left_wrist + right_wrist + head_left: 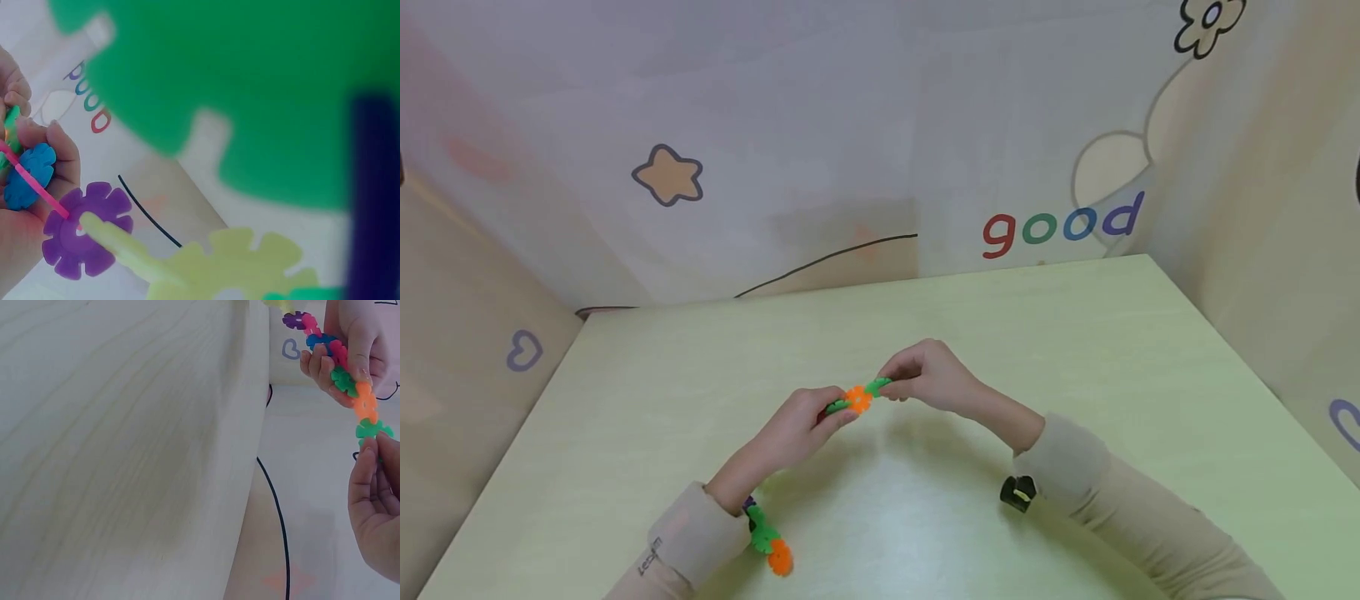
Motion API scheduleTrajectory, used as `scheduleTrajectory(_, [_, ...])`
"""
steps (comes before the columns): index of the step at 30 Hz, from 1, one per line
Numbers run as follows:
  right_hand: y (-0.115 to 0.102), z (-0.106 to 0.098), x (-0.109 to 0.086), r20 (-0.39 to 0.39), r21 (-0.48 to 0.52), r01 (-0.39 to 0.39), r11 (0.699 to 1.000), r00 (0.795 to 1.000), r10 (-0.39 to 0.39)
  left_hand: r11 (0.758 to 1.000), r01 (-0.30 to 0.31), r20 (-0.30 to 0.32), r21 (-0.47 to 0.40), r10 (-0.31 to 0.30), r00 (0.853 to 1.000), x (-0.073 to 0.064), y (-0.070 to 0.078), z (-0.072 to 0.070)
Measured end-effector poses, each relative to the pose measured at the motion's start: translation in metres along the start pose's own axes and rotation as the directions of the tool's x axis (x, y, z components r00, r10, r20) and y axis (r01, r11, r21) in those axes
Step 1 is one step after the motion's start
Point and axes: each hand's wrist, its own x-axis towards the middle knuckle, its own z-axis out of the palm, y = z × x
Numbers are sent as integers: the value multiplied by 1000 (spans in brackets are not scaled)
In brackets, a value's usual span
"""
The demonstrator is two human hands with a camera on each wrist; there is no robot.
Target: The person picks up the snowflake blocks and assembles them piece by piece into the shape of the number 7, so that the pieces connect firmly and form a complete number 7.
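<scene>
A chain of interlocking plastic snowflake discs runs between and below the hands. My left hand (797,425) grips it next to an orange disc (859,399); in the right wrist view its fingers curl round the blue disc (320,343) and green disc (343,382). My right hand (936,379) pinches a green disc (373,429) between thumb and fingertips, and that disc touches the orange one. Behind the left wrist the chain trails down to another orange disc (780,557). The left wrist view shows a purple disc (87,231), a pale yellow disc (231,262) and a large blurred green disc (262,94).
The pale wood-grain table (925,517) spreads under both arms. A printed backdrop (820,150) stands along its back and sides. Beside the right cuff (1063,462) is a small black item (1018,493). The left sleeve hides part of the chain.
</scene>
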Motion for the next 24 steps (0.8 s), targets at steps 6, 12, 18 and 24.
scheduleTrajectory(6, [2,-1,0,-19,30,-38,999,999,39,1000,14,-3,20,-14,1000,0,1,0])
scheduleTrajectory(12, [4,-2,0,-27,52,-56,997,998,57,997,-43,-14,69,45,999,1,2,-1])
scheduleTrajectory(18, [4,-2,0,-30,-9,-21,1000,999,21,996,-58,2,68,58,998,2,2,-2])
scheduleTrajectory(24, [4,-3,1,2,-72,58,996,998,-58,993,-81,20,90,80,997,3,3,-1])
